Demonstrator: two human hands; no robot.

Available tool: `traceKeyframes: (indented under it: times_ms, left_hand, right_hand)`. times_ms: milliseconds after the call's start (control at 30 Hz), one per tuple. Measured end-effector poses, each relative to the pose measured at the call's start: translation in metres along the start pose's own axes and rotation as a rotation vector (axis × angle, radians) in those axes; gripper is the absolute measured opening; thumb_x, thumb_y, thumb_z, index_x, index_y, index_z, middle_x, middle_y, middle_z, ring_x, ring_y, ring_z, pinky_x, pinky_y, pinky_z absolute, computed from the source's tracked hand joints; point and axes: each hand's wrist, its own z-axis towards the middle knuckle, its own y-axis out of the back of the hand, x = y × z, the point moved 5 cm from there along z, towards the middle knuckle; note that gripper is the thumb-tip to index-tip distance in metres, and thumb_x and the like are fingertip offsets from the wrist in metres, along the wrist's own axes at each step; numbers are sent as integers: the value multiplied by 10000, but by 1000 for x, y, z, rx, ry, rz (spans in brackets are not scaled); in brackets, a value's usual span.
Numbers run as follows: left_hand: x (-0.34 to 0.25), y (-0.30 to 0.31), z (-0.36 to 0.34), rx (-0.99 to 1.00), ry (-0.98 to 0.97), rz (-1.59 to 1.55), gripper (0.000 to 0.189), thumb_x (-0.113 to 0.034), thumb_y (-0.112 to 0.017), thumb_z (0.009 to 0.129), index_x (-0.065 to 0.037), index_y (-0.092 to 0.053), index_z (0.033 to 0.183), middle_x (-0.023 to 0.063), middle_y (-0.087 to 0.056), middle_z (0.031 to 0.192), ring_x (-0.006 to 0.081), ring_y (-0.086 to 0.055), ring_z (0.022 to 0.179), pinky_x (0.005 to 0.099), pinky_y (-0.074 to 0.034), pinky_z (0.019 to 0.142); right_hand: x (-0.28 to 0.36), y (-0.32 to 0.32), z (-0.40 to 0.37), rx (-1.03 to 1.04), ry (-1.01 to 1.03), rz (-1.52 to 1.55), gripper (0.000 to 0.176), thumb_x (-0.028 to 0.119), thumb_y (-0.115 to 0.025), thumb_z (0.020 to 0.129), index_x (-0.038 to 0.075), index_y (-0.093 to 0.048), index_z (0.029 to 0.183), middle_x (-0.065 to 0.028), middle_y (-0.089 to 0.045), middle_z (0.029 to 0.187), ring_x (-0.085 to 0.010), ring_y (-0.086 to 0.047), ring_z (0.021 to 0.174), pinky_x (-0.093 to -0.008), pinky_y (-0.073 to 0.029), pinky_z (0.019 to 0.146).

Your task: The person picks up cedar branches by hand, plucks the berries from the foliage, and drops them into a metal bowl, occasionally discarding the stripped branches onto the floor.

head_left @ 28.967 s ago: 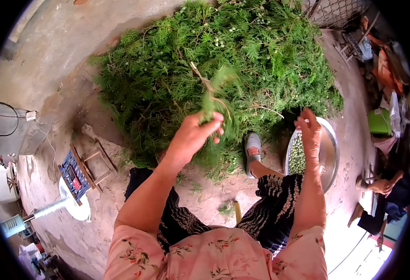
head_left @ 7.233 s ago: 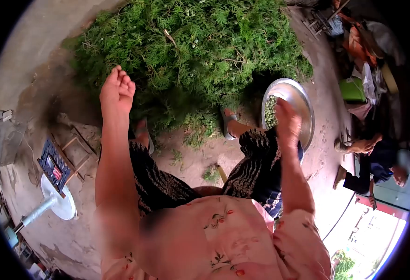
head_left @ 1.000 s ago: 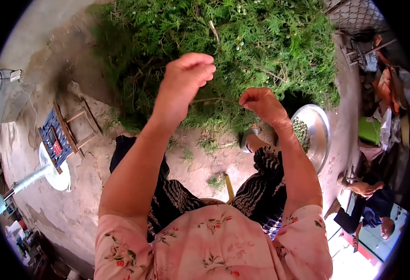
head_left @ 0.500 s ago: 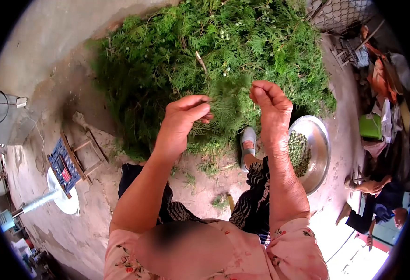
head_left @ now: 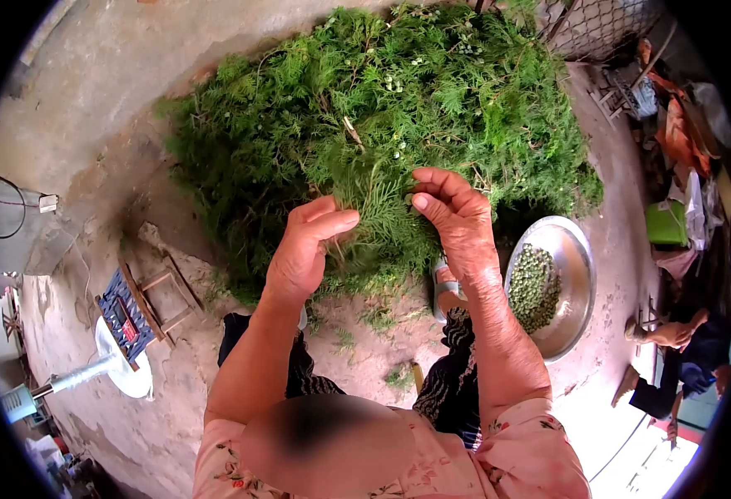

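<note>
1. Between your hands: green sprig [head_left: 378,206], fronds fanning away from you; exact long axis unclear.
2. Left hand [head_left: 300,249]: closed on the sprig's left side.
3. Right hand [head_left: 463,229]: fingertips at its right edge; grip cannot be confirmed.

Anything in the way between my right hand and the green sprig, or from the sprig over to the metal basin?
Nothing visible separates the right hand from the sprig. Toward the metal basin, only that hand and its forearm lie between.
</note>
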Motion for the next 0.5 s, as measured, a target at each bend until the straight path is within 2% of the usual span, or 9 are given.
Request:
traceKeyframes:
  times_ms: [67, 100, 167, 233, 300, 433, 500]
  left_hand:
    - [-1, 1, -3, -1, 152, 274, 255, -158, -700, 704, -21, -575, 879, 25, -588, 774, 129, -564, 738, 286, -451, 712]
    - [-8, -10, -9, -5, 155, 275, 255, -158, -700, 704, -21, -575, 879, 25, -588, 774, 129, -564, 738, 286, -451, 712]
    - [-19, -36, -22, -137, 182, 190, 232, -157, -716, 684, -26, -589, 827, 10, -584, 776, 119, -551, 726, 276, -440, 692]
    - [-10, -32, -16, -150, 216, 148, 217, -169, -734, 672, -41, -604, 788, 0, -589, 777, 109, -551, 712, 275, -436, 679]
    - [-11, -37, -12, -35, 167, 252, 206, -183, -741, 676, -53, -614, 774, 1, -587, 686, 97, -546, 638, 254, -426, 634]
    - [-7, -35, -10, -13, 217, 360, 194, -189, -739, 690, -64, -608, 760, 4, -551, 571, 83, -503, 539, 228, -379, 552]
    - [-1, -29, -9, -84, 161, 344, 200, -189, -731, 709, -91, -564, 660, -3, -480, 490, 74, -430, 473, 226, -312, 491]
  right_hand:
    - [4, -5, 0, 72, 84, -50, 305, 5, -626, 804, 25, -573, 1104, -31, -594, 954, -93, -535, 871, -214, -449, 793]
    - [4, -6, 0, 73, 80, -47, 305, 5, -626, 804, 25, -573, 1104, -31, -594, 954, -93, -535, 871, -214, -449, 793]
    - [4, -14, -2, 166, 97, -81, 289, -11, -614, 807, 24, -582, 1091, -32, -600, 932, -89, -543, 846, -212, -456, 773]
    - [4, -19, -4, 175, 95, -72, 274, -21, -605, 809, 24, -592, 1079, -28, -608, 903, -87, -550, 824, -209, -463, 757]
    - [6, -21, -4, 193, 172, -63, 243, 0, -609, 812, 23, -609, 1054, -19, -614, 898, -86, -552, 826, -215, -464, 753]
    - [7, -19, 0, 145, 184, -127, 211, 18, -619, 807, 23, -629, 1018, -35, -623, 897, -92, -554, 819, -224, -463, 746]
    - [26, -7, 1, -78, 613, -496, 198, 51, -639, 796, 23, -637, 993, -64, -633, 901, -99, -557, 809, -229, -459, 733]
